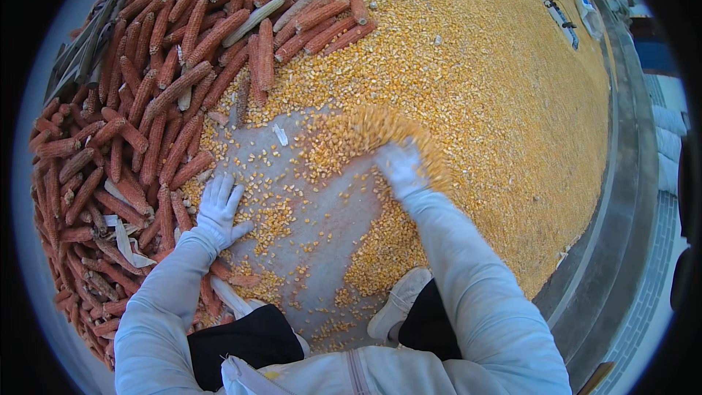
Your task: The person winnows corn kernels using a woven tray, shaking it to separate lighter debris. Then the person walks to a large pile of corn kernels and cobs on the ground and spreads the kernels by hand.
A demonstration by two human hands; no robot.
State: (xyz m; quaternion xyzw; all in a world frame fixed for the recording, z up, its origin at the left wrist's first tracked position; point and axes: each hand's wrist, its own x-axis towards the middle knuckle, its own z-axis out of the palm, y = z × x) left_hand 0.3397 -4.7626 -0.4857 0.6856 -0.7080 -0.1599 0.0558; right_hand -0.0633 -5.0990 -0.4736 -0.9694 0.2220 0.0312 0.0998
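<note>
My left hand, in a white glove, has its fingers spread and holds nothing. It is over scattered kernels beside the heap of bare reddish corn cobs. Blurred by motion, my right hand in a white glove touches a bank of loose yellow corn kernels. Kernels are in motion around it, and its fingers cannot be made out. Between my hands a strip of grey floor shows, dotted with kernels.
A broad layer of kernels spreads to the right, up to a grey ledge. A blue-grey device and a white bag lie at upper right. Husk pieces lie among the cobs. My shoe stands beside kernels.
</note>
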